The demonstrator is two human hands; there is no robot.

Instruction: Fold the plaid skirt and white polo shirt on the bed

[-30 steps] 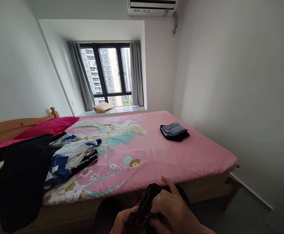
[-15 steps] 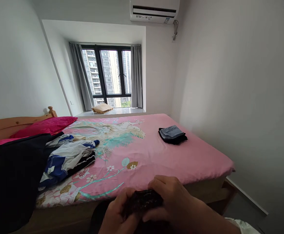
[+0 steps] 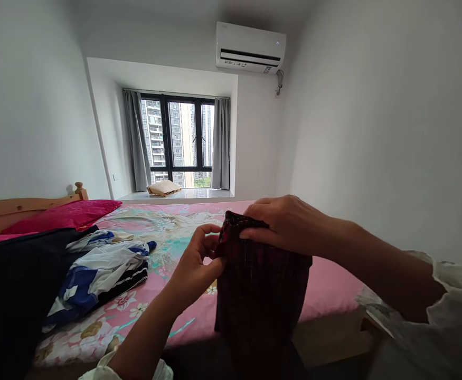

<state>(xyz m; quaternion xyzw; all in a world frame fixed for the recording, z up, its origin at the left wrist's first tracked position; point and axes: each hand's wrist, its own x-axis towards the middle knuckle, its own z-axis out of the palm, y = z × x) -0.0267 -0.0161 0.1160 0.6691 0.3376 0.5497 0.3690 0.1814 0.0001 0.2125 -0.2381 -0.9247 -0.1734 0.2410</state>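
Note:
A dark maroon, nearly black garment [image 3: 262, 285] hangs in front of me above the near side of the bed; its kind I cannot make out. My left hand [image 3: 203, 253] pinches its upper left edge between thumb and fingers. Across the top, my right hand [image 3: 280, 221] is closed over the gathered edge, with the thumb on the near side. The garment's lower end falls into shadow near the bottom of the view.
The bed has a pink floral sheet [image 3: 163, 279]. On its left lie a rumpled white-and-blue garment [image 3: 107, 258], a large black cloth [image 3: 12, 301] and a red pillow [image 3: 68, 216]. A beige folded cloth [image 3: 163, 188] rests on the windowsill. A wall [image 3: 373, 132] stands at right.
Both hands have risen from the lower edge of the view, and the bunched dark garment now hangs down lengthened. My view has tilted up. The folded dark stack on the bed is now hidden.

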